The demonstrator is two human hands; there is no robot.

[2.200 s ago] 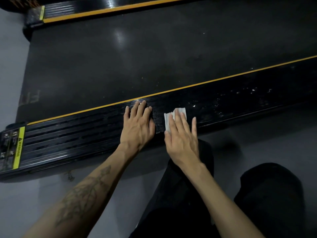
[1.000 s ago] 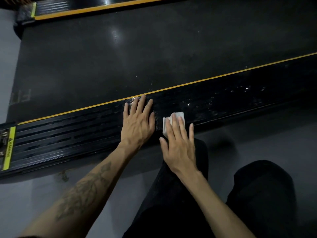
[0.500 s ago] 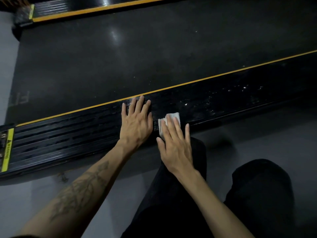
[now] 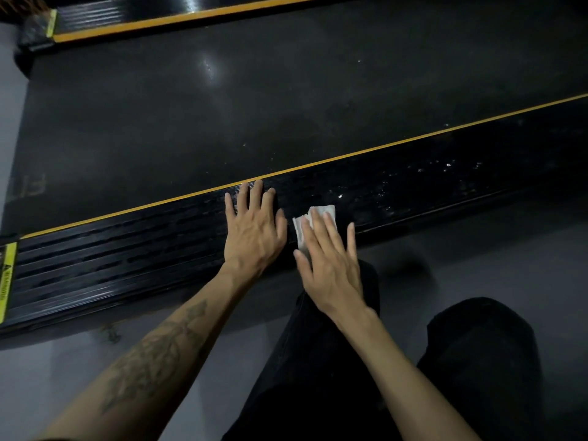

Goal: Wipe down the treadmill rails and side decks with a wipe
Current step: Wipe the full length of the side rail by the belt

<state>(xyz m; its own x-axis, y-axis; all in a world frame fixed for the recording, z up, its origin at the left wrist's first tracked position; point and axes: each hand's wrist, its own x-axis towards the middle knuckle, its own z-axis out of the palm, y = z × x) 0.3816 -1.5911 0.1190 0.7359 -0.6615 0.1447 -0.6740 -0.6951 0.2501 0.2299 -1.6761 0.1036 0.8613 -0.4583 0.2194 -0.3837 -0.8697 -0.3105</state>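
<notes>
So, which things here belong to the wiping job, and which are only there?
In the job:
- wipe under the right hand
- near side deck
- left hand, flat on that deck

Only there:
- belt
- warning sticker
- floor

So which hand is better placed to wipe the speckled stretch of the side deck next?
Right. The right hand already presses the wipe flat on the side deck, nearest the specks. The left hand rests flat, without a wipe, farther away.
</notes>
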